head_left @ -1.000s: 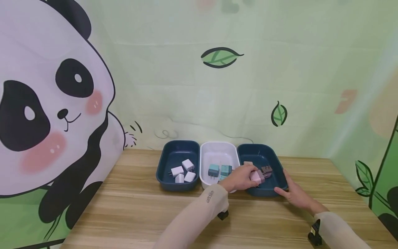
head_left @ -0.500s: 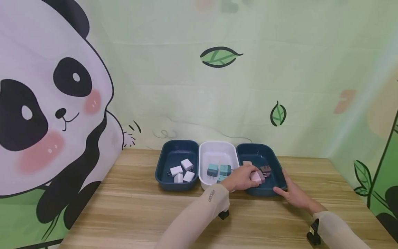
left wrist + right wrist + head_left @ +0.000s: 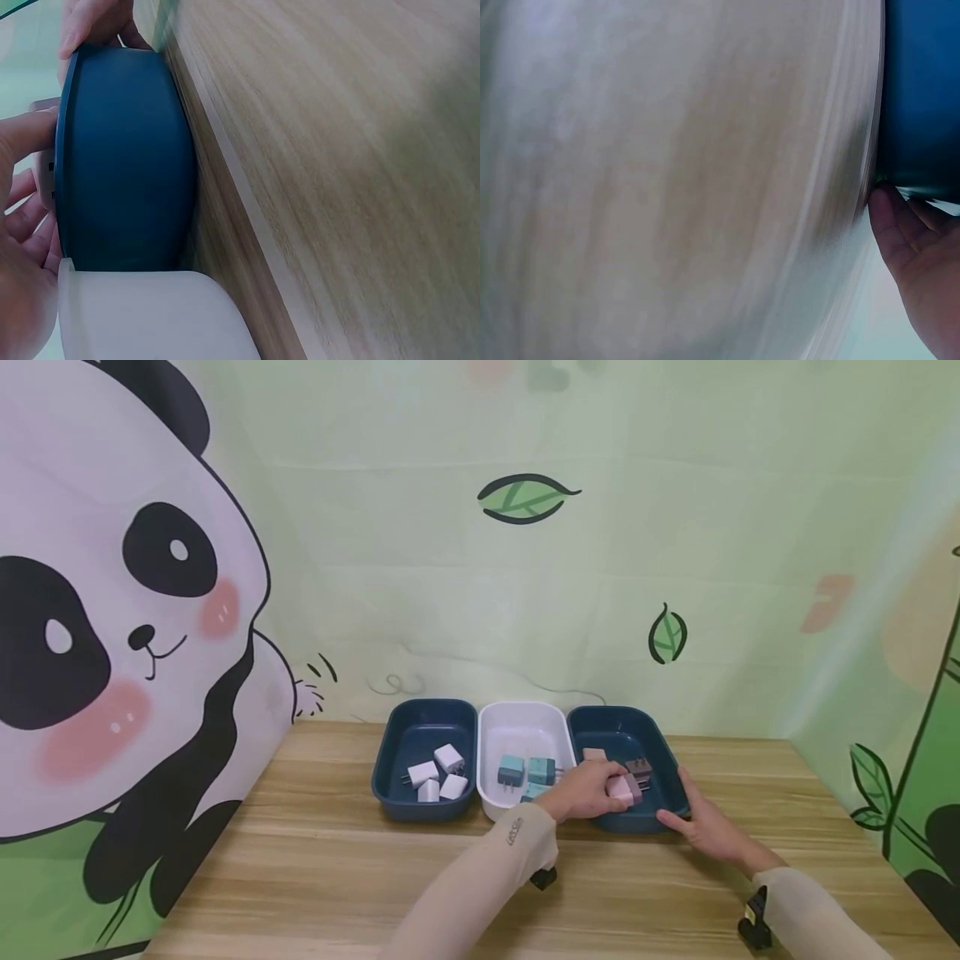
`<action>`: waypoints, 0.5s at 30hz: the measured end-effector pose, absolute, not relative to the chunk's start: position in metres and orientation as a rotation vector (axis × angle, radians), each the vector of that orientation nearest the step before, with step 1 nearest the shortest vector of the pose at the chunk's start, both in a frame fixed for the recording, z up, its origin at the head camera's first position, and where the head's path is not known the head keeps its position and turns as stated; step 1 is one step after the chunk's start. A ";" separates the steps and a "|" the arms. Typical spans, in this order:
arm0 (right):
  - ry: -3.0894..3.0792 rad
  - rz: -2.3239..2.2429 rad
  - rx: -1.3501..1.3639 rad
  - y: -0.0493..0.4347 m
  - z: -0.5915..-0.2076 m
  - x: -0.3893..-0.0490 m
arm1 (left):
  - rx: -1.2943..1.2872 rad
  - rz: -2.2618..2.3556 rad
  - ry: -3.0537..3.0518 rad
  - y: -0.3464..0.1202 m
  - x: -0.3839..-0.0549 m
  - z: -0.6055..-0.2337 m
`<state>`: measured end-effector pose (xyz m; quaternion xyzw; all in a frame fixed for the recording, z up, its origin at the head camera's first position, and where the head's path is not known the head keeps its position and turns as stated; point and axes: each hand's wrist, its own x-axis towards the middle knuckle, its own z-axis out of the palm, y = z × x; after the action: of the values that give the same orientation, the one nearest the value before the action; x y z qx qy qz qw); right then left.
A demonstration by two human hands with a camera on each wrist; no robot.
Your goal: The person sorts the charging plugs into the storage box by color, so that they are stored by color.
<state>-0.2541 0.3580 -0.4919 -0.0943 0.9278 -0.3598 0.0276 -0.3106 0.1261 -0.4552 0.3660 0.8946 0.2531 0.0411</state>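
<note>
In the head view, my left hand (image 3: pixel 585 789) reaches over the front left of the right-hand blue tray (image 3: pixel 615 727). Between thumb and fingers it pinches a pink and mauve charger plug (image 3: pixel 622 789). A brown charger plug (image 3: pixel 639 768) lies just beyond it in the same tray, and a peach one (image 3: pixel 594 754) sits near the left wall. My right hand (image 3: pixel 712 831) rests against the tray's right side with its fingers extended and the thumb at the front corner. From the left wrist, the tray's wall (image 3: pixel 124 150) hides most of the held plug.
A white tray (image 3: pixel 525 727) with several teal charger plugs (image 3: pixel 512 770) stands in the middle. Left of it, another blue tray (image 3: pixel 431 731) holds several white charger plugs (image 3: pixel 447 758). The wooden table (image 3: pixel 315 877) meets a printed cloth backdrop (image 3: pixel 420 568) behind the trays.
My left hand, still pinching the pink and mauve plug, has shifted slightly right over the tray. My right hand stays at the tray's side. The head view has turned a little to the right.
</note>
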 end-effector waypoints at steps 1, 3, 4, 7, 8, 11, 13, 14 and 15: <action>2.866 -1.113 -0.294 0.358 -0.491 -0.254 | 1.125 0.771 2.741 0.127 -0.311 -0.456; 2.869 -1.107 -0.294 0.357 -0.490 -0.253 | 1.128 0.763 2.743 0.128 -0.312 -0.457; 2.871 -1.104 -0.294 0.357 -0.490 -0.253 | 1.130 0.757 2.746 0.129 -0.312 -0.458; 2.870 -1.099 -0.288 0.357 -0.489 -0.252 | 1.128 0.748 2.745 0.131 -0.313 -0.459; 2.867 -1.098 -0.285 0.357 -0.489 -0.252 | 1.129 0.748 2.746 0.131 -0.313 -0.459; 2.862 -1.104 -0.278 0.358 -0.490 -0.253 | 1.137 0.739 2.745 0.132 -0.314 -0.460; 2.863 -1.104 -0.280 0.359 -0.491 -0.253 | 1.139 0.735 2.742 0.133 -0.314 -0.460; 2.865 -1.106 -0.286 0.359 -0.491 -0.254 | 1.139 0.736 2.737 0.133 -0.313 -0.460; 2.867 -1.107 -0.290 0.359 -0.492 -0.254 | 1.136 0.737 2.732 0.133 -0.313 -0.460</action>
<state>-0.2537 0.3587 -0.4916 -0.0938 0.9284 -0.3585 0.0274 -0.3133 0.1334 -0.4599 0.3721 0.8950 0.2415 0.0460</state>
